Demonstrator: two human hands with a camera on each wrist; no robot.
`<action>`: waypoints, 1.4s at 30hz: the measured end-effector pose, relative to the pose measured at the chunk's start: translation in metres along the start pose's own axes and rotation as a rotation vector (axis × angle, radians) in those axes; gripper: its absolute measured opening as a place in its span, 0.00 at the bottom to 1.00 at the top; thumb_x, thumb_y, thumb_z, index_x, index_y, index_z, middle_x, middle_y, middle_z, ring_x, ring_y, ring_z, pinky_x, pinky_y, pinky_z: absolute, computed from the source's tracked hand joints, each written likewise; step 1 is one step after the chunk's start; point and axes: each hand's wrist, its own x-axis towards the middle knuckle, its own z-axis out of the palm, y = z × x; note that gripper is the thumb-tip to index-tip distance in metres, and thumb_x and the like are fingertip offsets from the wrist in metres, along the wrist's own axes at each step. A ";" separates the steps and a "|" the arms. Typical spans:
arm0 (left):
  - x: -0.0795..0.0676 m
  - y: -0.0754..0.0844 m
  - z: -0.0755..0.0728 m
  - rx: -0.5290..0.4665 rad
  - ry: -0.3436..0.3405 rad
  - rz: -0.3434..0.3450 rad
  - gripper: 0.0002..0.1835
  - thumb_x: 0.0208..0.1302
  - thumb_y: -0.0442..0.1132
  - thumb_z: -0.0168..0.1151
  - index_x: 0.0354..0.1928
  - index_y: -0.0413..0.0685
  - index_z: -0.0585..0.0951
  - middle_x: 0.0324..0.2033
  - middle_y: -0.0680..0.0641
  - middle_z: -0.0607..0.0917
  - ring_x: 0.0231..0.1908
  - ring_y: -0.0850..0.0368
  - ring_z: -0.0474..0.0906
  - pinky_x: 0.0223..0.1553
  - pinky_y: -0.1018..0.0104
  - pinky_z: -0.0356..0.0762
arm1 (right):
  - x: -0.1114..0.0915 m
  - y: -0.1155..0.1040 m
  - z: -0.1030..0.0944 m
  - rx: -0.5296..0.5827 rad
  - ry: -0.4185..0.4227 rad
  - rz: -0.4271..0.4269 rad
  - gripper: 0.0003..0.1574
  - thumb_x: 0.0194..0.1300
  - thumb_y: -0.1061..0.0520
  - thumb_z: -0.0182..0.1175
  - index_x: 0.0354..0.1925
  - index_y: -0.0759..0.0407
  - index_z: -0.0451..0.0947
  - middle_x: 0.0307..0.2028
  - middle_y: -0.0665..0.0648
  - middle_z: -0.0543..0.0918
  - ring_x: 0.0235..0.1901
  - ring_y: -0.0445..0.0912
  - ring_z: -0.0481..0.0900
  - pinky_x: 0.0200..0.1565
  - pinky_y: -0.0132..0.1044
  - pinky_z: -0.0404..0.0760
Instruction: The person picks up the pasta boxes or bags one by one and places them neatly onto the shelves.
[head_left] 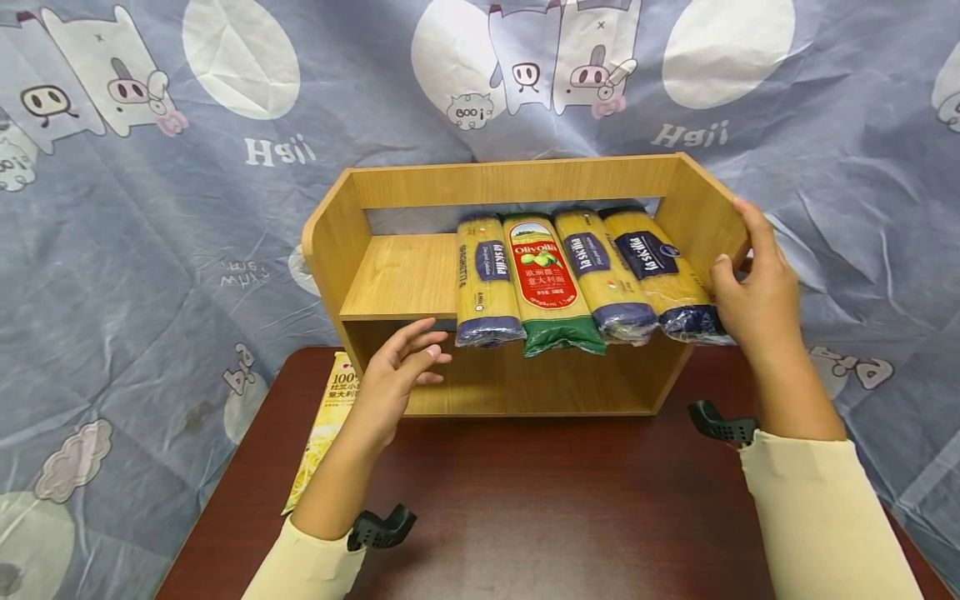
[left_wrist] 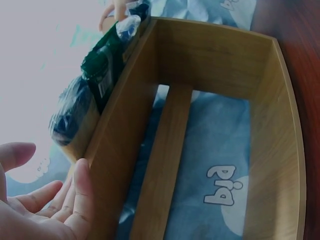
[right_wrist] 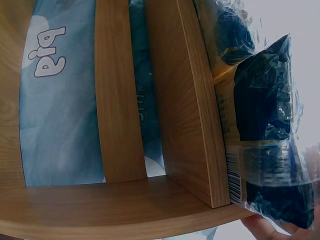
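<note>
A two-tier wooden shelf (head_left: 517, 185) holds several spaghetti packs side by side on its upper board. From the left they are a purple-labelled pack (head_left: 480, 267), a red and green Olivoilà pack (head_left: 551, 304), another purple-labelled pack (head_left: 600, 262) and a dark-blue-labelled pack (head_left: 648, 254). Their lower ends jut past the board's front edge. My right hand (head_left: 761, 308) grips the front edge of the right side panel, thumb inside beside the dark-blue pack. Holding nothing, my left hand (head_left: 393, 375) has its fingers spread near the upper board's front edge, left of the first pack.
A yellow pasta packet (head_left: 322, 437) lies on the dark red table (head_left: 570, 508), left of the shelf and partly behind my left forearm. Behind the shelf hangs a grey-blue cartoon cloth (head_left: 360, 92). The lower compartment (left_wrist: 220, 55) has an open back with a crossbar.
</note>
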 end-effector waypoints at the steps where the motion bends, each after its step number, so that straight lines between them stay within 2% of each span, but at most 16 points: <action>1: 0.000 -0.001 -0.001 0.001 0.006 -0.001 0.27 0.75 0.41 0.57 0.73 0.51 0.67 0.64 0.45 0.77 0.56 0.49 0.81 0.52 0.59 0.83 | 0.000 0.000 0.000 -0.003 0.002 0.000 0.42 0.69 0.56 0.48 0.75 0.25 0.56 0.68 0.64 0.74 0.54 0.68 0.80 0.44 0.41 0.72; 3: -0.001 -0.003 -0.004 0.006 0.021 -0.003 0.26 0.75 0.41 0.57 0.73 0.51 0.68 0.64 0.46 0.78 0.56 0.49 0.81 0.53 0.57 0.83 | 0.000 0.001 -0.001 -0.006 0.003 0.000 0.42 0.69 0.56 0.48 0.75 0.25 0.56 0.68 0.63 0.74 0.54 0.68 0.81 0.41 0.34 0.69; 5: -0.002 -0.005 -0.008 0.010 0.036 -0.006 0.25 0.75 0.41 0.57 0.72 0.52 0.69 0.63 0.47 0.78 0.56 0.50 0.81 0.53 0.56 0.82 | 0.000 0.001 -0.001 -0.007 0.006 -0.005 0.42 0.69 0.56 0.48 0.75 0.25 0.57 0.68 0.63 0.75 0.53 0.68 0.81 0.40 0.32 0.67; 9: -0.005 -0.010 -0.018 0.023 0.065 -0.014 0.24 0.75 0.41 0.57 0.71 0.55 0.70 0.63 0.47 0.78 0.55 0.56 0.82 0.53 0.59 0.82 | 0.000 0.001 -0.001 -0.004 0.005 -0.009 0.42 0.69 0.56 0.48 0.75 0.25 0.57 0.68 0.63 0.75 0.53 0.68 0.81 0.39 0.28 0.66; 12: -0.007 -0.015 -0.027 0.030 0.084 -0.020 0.24 0.76 0.42 0.56 0.71 0.54 0.69 0.64 0.47 0.77 0.57 0.55 0.80 0.53 0.62 0.81 | 0.001 0.001 -0.001 -0.003 0.005 -0.011 0.42 0.68 0.56 0.48 0.75 0.25 0.57 0.68 0.63 0.74 0.53 0.68 0.81 0.39 0.28 0.66; 17: -0.012 -0.023 -0.044 0.055 0.137 -0.034 0.25 0.76 0.43 0.56 0.71 0.53 0.68 0.62 0.49 0.78 0.61 0.49 0.76 0.55 0.64 0.80 | 0.001 0.000 -0.001 -0.009 0.003 -0.018 0.42 0.69 0.56 0.48 0.75 0.25 0.57 0.68 0.63 0.74 0.54 0.69 0.81 0.42 0.34 0.70; 25: -0.019 -0.033 -0.061 0.104 0.207 -0.062 0.23 0.77 0.44 0.54 0.70 0.53 0.70 0.60 0.51 0.79 0.57 0.57 0.77 0.58 0.62 0.79 | 0.001 0.001 -0.002 0.001 0.000 -0.001 0.43 0.69 0.56 0.47 0.75 0.24 0.56 0.68 0.64 0.74 0.53 0.68 0.80 0.48 0.47 0.74; 30: -0.025 -0.041 -0.071 0.142 0.233 -0.084 0.24 0.78 0.46 0.53 0.72 0.53 0.69 0.62 0.51 0.78 0.58 0.59 0.77 0.57 0.66 0.79 | 0.000 0.001 -0.002 0.011 -0.006 -0.003 0.43 0.69 0.57 0.47 0.76 0.25 0.55 0.68 0.67 0.73 0.54 0.70 0.79 0.52 0.63 0.73; 37: -0.035 -0.052 -0.085 0.197 0.271 -0.105 0.26 0.78 0.47 0.53 0.73 0.50 0.67 0.67 0.42 0.75 0.63 0.52 0.74 0.55 0.71 0.78 | -0.001 -0.001 -0.001 0.017 -0.010 -0.005 0.43 0.69 0.57 0.47 0.76 0.25 0.55 0.69 0.66 0.72 0.56 0.71 0.79 0.52 0.65 0.73; 42: -0.039 -0.060 -0.093 0.231 0.296 -0.120 0.26 0.77 0.47 0.54 0.73 0.50 0.67 0.68 0.42 0.74 0.62 0.57 0.74 0.55 0.75 0.76 | -0.001 -0.001 -0.001 0.013 -0.003 -0.008 0.43 0.69 0.57 0.47 0.76 0.26 0.55 0.69 0.66 0.73 0.55 0.71 0.79 0.51 0.64 0.73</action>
